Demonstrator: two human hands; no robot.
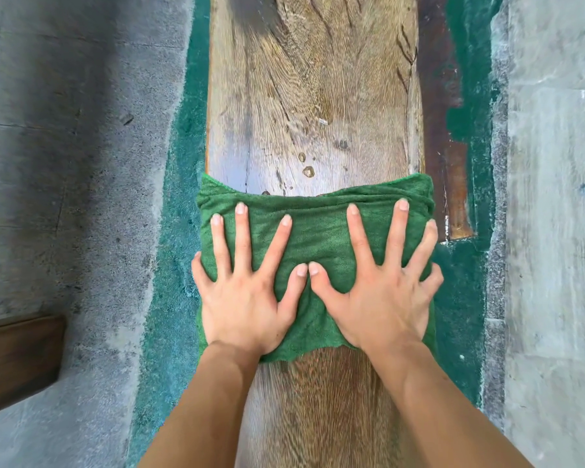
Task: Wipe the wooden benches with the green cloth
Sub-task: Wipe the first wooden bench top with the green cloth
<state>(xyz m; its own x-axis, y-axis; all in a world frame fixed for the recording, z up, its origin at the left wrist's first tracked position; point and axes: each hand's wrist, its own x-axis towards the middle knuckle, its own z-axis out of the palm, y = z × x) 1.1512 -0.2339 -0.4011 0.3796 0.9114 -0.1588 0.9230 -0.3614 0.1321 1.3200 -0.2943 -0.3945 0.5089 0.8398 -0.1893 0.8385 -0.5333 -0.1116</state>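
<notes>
Flat, splayed: left hand [242,300], right hand [384,298] press green cloth [318,231] across wooden bench [311,96].

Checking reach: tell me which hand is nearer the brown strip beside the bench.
Right. The right hand presses the green cloth left of the brown strip; the left hand lies farther left.

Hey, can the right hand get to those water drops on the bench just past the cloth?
Probably yes. The drops sit on bare bench just beyond the green cloth, and nothing lies between them and the right hand.
</notes>
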